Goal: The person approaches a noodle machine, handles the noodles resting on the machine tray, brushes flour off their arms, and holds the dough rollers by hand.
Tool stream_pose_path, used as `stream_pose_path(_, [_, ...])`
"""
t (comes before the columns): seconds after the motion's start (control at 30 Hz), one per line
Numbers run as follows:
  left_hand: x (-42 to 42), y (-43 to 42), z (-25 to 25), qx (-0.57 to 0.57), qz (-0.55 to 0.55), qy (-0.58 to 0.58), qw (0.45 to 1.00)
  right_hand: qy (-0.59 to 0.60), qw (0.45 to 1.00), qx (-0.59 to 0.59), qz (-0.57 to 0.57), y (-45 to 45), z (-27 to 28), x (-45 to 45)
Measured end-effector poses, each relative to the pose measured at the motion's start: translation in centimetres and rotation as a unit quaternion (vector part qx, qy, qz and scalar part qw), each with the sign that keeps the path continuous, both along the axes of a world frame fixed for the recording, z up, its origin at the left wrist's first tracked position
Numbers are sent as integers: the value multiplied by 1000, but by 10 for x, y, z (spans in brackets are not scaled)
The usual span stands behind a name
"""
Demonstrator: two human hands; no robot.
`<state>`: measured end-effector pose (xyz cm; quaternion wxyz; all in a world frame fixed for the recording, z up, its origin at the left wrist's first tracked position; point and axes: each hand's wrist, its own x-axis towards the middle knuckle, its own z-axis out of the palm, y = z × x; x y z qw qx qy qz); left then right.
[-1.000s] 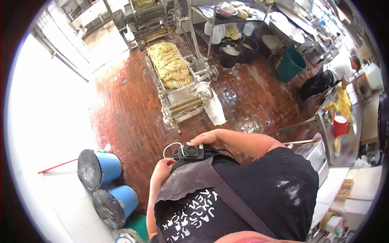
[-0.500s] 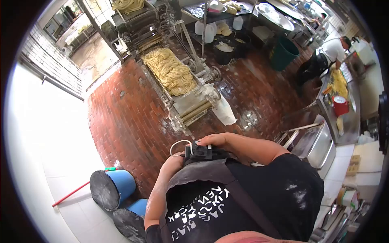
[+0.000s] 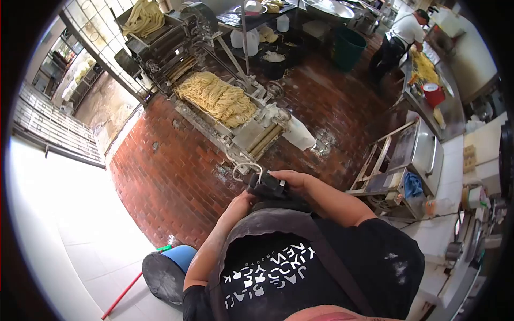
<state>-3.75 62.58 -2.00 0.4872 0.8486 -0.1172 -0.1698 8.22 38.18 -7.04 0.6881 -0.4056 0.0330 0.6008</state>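
Note:
At my waist, in front of the apron (image 3: 267, 222), is a black box-shaped device (image 3: 267, 185) with a white cable (image 3: 247, 165) looping from it. My right hand (image 3: 292, 180) grips its right side, thumb along the top edge. My left hand (image 3: 244, 202) is closed at its lower left, with the fingers partly hidden. Beyond my hands stands a floury roller machine (image 3: 257, 134), its bed carrying a thick heap of yellow noodle-like dough strands (image 3: 217, 99).
More dough (image 3: 143, 18) lies on top of the machine. A blue bucket (image 3: 182, 257) and a red stick (image 3: 122, 296) are at lower left. On the right are a metal cabinet (image 3: 423, 147) and a co-worker (image 3: 401, 37) at a steel table (image 3: 455, 101). A green bin (image 3: 348, 49) stands behind.
My view has turned and shifted, so the machine and co-worker sit further left. The black device is tilted more and held slightly further forward, still between both hands.

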Motion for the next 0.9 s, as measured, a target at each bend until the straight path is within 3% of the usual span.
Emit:
stream_pose_path(0.13, [5,27,-42,83,-101,19,991,-61,991,-100,62,-7,40,-17])
stream_pose_path(0.17, [8,31,-47,113,-117,26,986,-85,982,-124,112,-12,15,-13])
stream_pose_path(0.27, [10,26,-34,74,-24,-46,996,-91,982,-131,100,-21,12,-20])
stream_pose_path(0.33, [23,28,-24,-21,7,68,997,-118,977,-140,107,-21,40,-21])
stream_pose_path(0.37, [30,34,-13,-63,-78,-1,995,-144,969,-159,121,-24,43,-18])
stream_pose_path(0.4, [39,31,-12,-290,6,265,920,-166,960,-177,137,-26,44,-16])
stream_pose_path(0.43, [46,34,-25,-359,146,386,837,-192,950,-184,164,-25,46,-10])
stream_pose_path(0.5, [64,44,-4,-164,-90,155,970,-212,940,-183,194,-16,68,-13])
stream_pose_path(0.53, [74,49,6,-82,-161,12,984,-215,941,-179,191,-7,86,-16])
stream_pose_path(0.6, [84,54,-5,-57,-181,14,982,-213,943,-189,171,4,89,-20])
stream_pose_path(0.63, [88,54,1,-47,-186,28,981,-158,963,-179,125,10,85,-26])
stream_pose_path(0.73, [88,50,0,-25,-191,41,980,-265,940,-199,82,22,71,-32])
stream_pose_path(0.9, [87,46,-24,-24,-199,-12,980,-333,911,-232,78,10,59,-30])
